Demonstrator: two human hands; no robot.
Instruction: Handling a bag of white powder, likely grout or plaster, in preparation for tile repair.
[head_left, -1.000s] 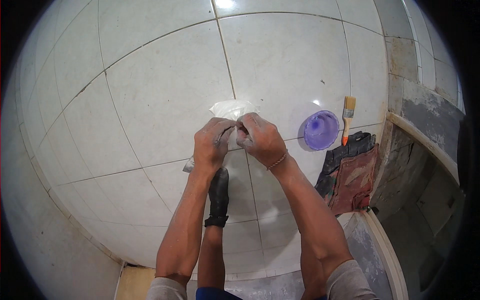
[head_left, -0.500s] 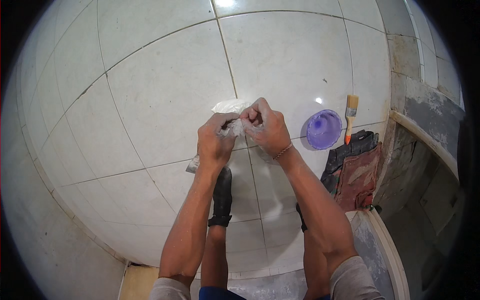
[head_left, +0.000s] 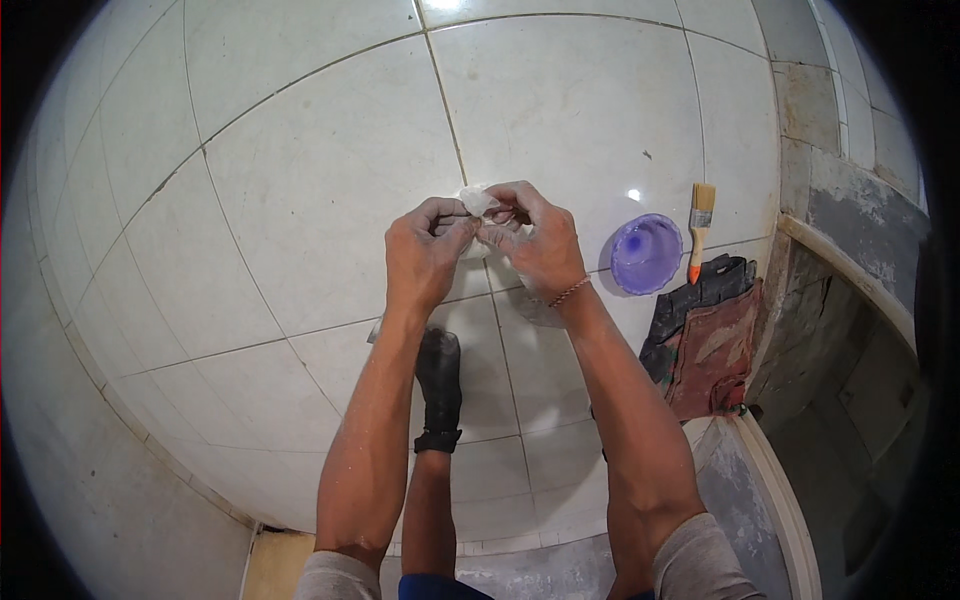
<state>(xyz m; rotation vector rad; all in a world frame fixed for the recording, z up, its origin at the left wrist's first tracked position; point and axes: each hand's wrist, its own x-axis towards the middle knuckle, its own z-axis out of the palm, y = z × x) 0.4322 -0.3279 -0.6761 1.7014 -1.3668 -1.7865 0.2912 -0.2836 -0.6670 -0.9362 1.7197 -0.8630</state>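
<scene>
My left hand (head_left: 424, 256) and my right hand (head_left: 541, 242) meet in front of me above the tiled floor, both coated with pale dust. Between their pinched fingertips they grip a thin white plastic bag (head_left: 479, 201). A crumpled part of it sticks up past the fingers, and more of it hangs below, mostly hidden by the hands. Beside my right wrist, a pale see-through round thing (head_left: 532, 309) shows in part on the floor. By my left forearm peeks the corner of a flat grey thing (head_left: 375, 330), too covered to name.
To the right stands a purple bowl (head_left: 664, 277) with a scalloped rim. A paintbrush (head_left: 701, 232) with a wooden handle lies beside it. Nearer me are folded dark and reddish cloths (head_left: 707, 352), next to a raised ledge (head_left: 850, 265). My black-covered foot (head_left: 438, 385) rests below the hands.
Both hands have shifted slightly, and the fingers have changed their pinch on the bag. Its crumpled part now stands above the fingertips. The other things stay where they were.
</scene>
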